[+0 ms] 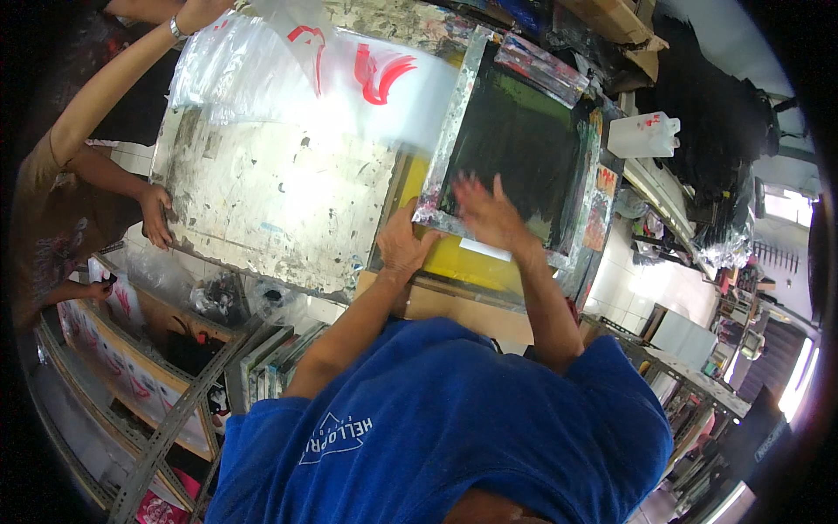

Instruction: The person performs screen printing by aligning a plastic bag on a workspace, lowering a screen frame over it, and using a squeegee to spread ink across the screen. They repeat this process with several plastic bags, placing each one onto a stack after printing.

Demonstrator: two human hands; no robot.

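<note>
A screen printing frame with a dark mesh lies on the right part of the worktable, raised over a yellow board. My left hand is closed on its near left corner, with the thumb toward me. Over the near part of the mesh is my right hand, its fingers spread and smeared by motion, holding nothing I can see. A small white strip lies just below it at the frame's near edge. An ink-stained squeegee rests at the frame's far end.
Clear plastic sheets with red prints lie at the far left; a co-worker's raised hand is at them. Another hand touches the stained table's left edge. A white jug stands right. Racks fill the lower left.
</note>
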